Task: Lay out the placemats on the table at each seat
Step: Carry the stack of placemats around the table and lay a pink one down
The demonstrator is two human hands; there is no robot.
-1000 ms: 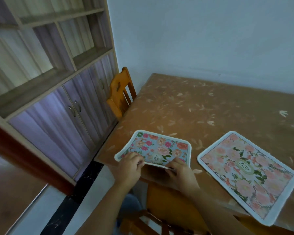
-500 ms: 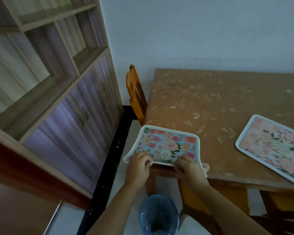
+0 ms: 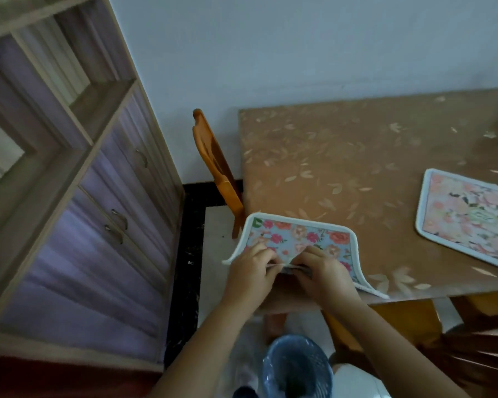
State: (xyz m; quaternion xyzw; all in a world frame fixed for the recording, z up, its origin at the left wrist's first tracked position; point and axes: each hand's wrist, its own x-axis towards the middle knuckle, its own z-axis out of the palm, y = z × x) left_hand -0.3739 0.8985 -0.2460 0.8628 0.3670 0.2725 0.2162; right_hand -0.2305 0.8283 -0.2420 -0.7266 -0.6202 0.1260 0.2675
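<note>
Brown leaf-patterned tabletop [image 3: 342, 168], seven-o'clock corner: left hand [image 3: 249, 271] and right hand [image 3: 322, 275] pinch the near edge of a blue floral white-bordered placemat [image 3: 296, 235], seemingly to lay it by the orange wooden chair [image 3: 213, 165].

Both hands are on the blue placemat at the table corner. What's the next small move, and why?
Probably slide the blue placemat forward along the table toward the orange chair and press it flat. The left hand and right hand pinch its near edge, it is bowed, and its left corner hangs past the table edge; the pink placemat already lies flat.
</note>
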